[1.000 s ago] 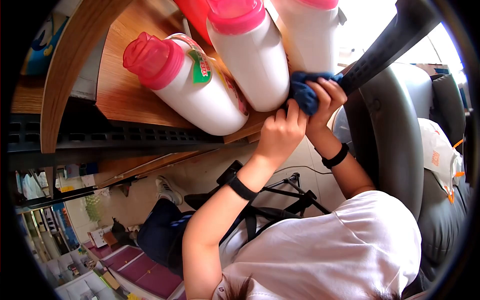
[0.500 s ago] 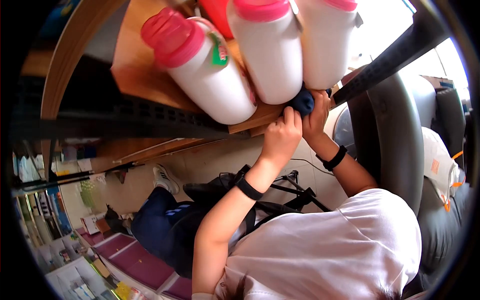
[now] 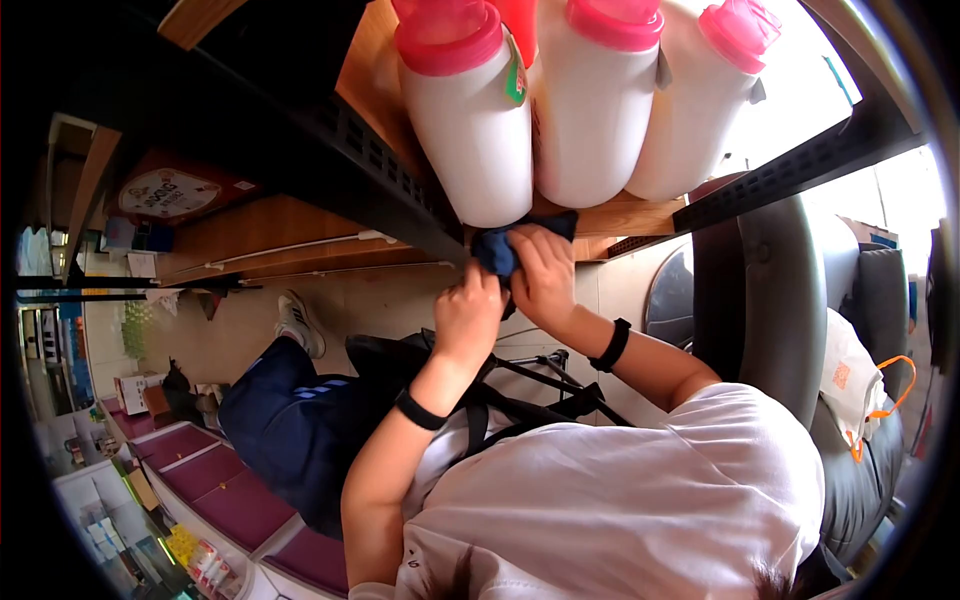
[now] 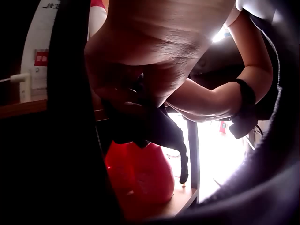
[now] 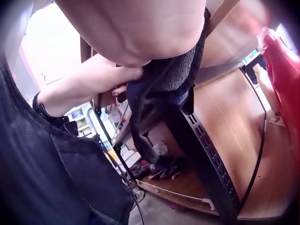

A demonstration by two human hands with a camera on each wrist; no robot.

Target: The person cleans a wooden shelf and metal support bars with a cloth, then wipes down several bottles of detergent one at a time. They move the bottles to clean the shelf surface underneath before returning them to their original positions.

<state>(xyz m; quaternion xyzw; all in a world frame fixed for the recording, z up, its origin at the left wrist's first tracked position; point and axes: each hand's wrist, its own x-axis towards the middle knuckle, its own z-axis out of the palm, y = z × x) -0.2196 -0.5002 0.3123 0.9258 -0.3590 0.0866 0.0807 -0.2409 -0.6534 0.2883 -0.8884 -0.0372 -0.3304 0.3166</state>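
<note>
A dark blue cloth [image 3: 495, 250] lies bunched at the front edge of the wooden shelf [image 3: 625, 217], close to the black metal post. My right hand [image 3: 543, 278] presses and grips it from the right side. My left hand [image 3: 468, 318] has its fingers curled at the cloth's left end, the knuckles near the post. In the right wrist view the cloth [image 5: 176, 75] shows a grey fuzzy face and a dark hanging strip. Just behind the cloth stands a white bottle with a pink cap [image 3: 465, 140]; two similar bottles [image 3: 595, 120] are to its right.
A black perforated post [image 3: 370, 150] runs along the left of the shelf. A red container [image 4: 140, 173] stands behind the bottles. To the right is a dark leather chair [image 3: 775, 310] with a white bag [image 3: 850, 375]. A black folding frame [image 3: 540, 385] is below the arms.
Both hands have moved left along the shelf edge with the cloth, from beside the middle bottle to in front of the left one. The head view has shifted too.
</note>
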